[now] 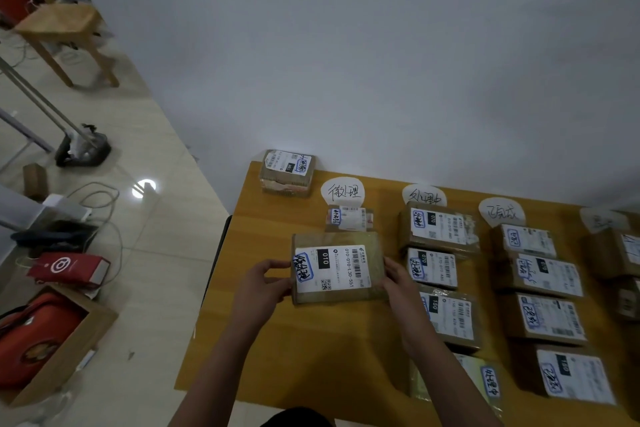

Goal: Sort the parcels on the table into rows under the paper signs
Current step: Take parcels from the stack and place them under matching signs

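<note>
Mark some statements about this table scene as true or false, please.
1. The left hand and right hand hold the 010 parcel. True.
2. No parcel lies under the first sign. False: a small parcel lies just below it.
3. A lone parcel sits at the far left corner of the table. True.
4. The row under the third sign holds one parcel. False: it holds four.

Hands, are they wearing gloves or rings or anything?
No. The left hand and right hand are bare: no gloves, rings or watch show. The forearms are bare too, with no sleeves in view.
</note>
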